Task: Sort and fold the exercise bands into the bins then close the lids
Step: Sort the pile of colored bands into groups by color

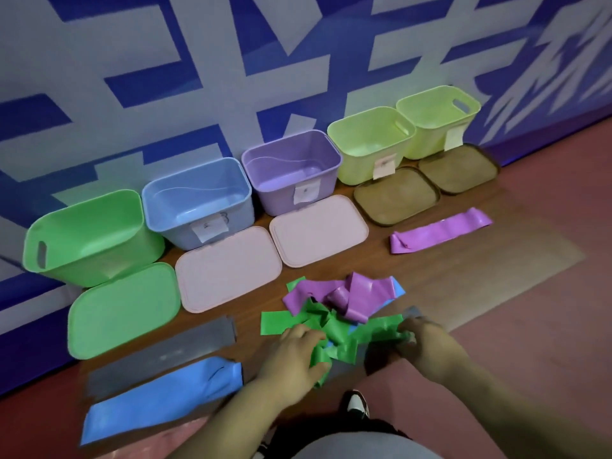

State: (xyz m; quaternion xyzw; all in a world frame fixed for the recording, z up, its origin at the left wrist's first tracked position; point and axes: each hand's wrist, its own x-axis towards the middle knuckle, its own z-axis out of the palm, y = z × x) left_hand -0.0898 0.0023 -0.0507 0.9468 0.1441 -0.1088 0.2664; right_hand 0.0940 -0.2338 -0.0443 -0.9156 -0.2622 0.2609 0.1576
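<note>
- The left hand (298,354) curls its fingers round the crumpled middle of a flat green elastic band (276,323).
- The right hand (422,337) seems to pinch the same band's other end; blur hides the fingertips.
- The band lies tangled with a crumpled purple elastic band (361,293), near two pink plastic lids (228,276).

bins (165,223) 5 | lids (228,279) 5 | flat grey band (162,352) 1 | flat blue band (159,392) 1 | flat purple band (440,230) 1 | tangled heap (331,313) 1
</note>
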